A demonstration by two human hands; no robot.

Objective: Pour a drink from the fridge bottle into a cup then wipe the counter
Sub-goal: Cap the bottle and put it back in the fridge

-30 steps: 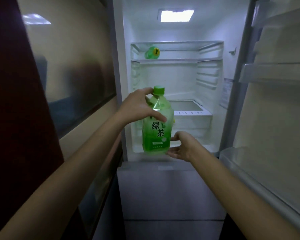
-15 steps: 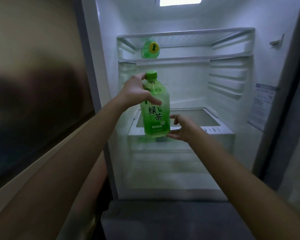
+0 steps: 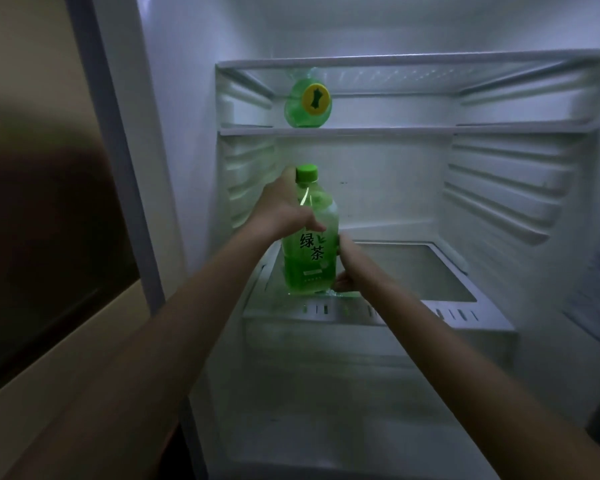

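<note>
I see the green tea bottle (image 3: 309,252) upright inside the open fridge (image 3: 388,188), at the front left of the lower glass shelf (image 3: 430,271). Can't tell if its base rests on it. Left hand (image 3: 280,212) wraps the bottle's shoulder just under the green cap (image 3: 306,173). Right hand (image 3: 350,270) curls round the lower right side near the base. Second green bottle (image 3: 307,105) lies on its side on the upper shelf (image 3: 413,130), yellow-marked end toward me.

We hold the green bottle (image 3: 309,237) upright inside the fridge (image 3: 499,188), left hand (image 3: 284,209) around its neck, right hand (image 3: 349,268) at its base.
</note>
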